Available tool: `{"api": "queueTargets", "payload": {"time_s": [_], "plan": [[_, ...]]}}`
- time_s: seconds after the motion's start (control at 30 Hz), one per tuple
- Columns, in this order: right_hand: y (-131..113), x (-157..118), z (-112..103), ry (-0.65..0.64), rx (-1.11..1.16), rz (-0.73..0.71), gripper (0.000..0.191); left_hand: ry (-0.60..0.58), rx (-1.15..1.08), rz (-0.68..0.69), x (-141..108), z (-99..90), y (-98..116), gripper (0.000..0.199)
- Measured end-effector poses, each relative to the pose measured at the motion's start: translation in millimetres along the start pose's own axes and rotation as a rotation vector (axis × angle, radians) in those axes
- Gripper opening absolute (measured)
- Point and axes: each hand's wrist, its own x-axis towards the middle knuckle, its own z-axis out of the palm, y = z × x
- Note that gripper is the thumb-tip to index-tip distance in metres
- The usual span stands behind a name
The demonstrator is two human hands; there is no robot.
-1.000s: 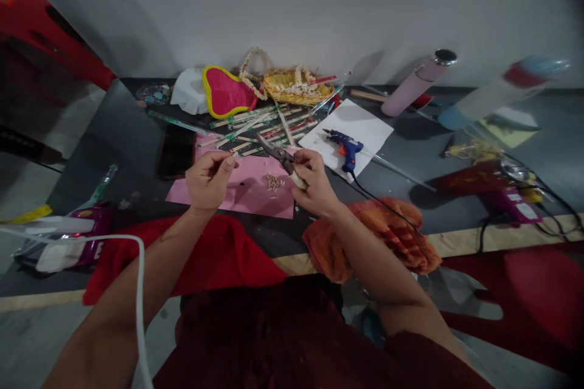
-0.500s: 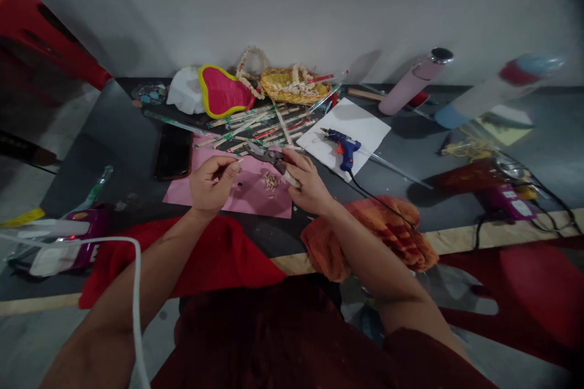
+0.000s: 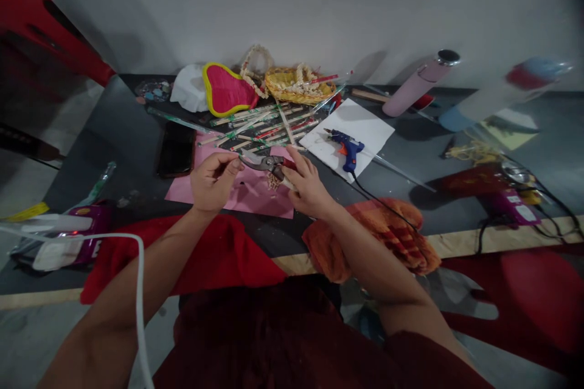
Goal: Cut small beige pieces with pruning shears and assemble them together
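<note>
My right hand (image 3: 306, 185) is wrapped round the handles of a pair of pruning shears (image 3: 269, 162), red where a grip shows. Their jaws point left and reach the fingertips of my left hand (image 3: 212, 181). That hand is closed in a pinch, thumb against finger; what it grips is too small and hidden to name. Beneath both hands lies a pink sheet of paper (image 3: 269, 208). A small heap of short pale pieces (image 3: 272, 181) rests on it, partly covered by the shears. Beyond are several wooden sticks (image 3: 255, 124), some in clear wrappers with green print.
A blue glue gun (image 3: 347, 149) lies on white paper (image 3: 374, 115), its cord running over an orange towel (image 3: 383, 231). A phone (image 3: 176, 149), a pink-and-yellow shaped piece (image 3: 228, 90), a wicker basket (image 3: 296, 96) and a pink flask (image 3: 420, 85) stand around.
The shears have moved left and slightly down, bringing their jaws to my left fingertips and over part of the heap. My left hand keeps its pinch nearly in place.
</note>
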Motion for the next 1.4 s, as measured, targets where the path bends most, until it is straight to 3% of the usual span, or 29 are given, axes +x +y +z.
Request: {"api": "queueTargets", "payload": {"time_s": [0.7, 0.83, 0.9, 1.03, 1.4], "plan": [[-8.2, 1.0, 1.5, 0.010, -0.029, 0.031, 0.050, -0.110, 0.002, -0.067, -5.7, 0.1, 0.0, 0.017], [-7.5, 1.6, 4.4, 0.071, 0.094, 0.110, 0.069, -0.150, 0.029, -0.047, -7.4, 0.6, 6.9, 0.016], [-8.6, 2.1, 3.4, 0.020, 0.079, 0.144, 0.075, -0.187, 0.082, -0.032, -8.5, 1.3, 12.0, 0.016], [-15.2, 3.1, -3.8, -0.103, 0.014, 0.199, 0.066, -0.234, 0.195, -0.044, -9.5, 1.9, 21.3, 0.019], [-26.5, 4.2, -16.1, -0.166, -0.073, 0.261, 0.051, -0.263, 0.164, -0.124, -9.7, -0.2, 25.9, 0.020]]}}
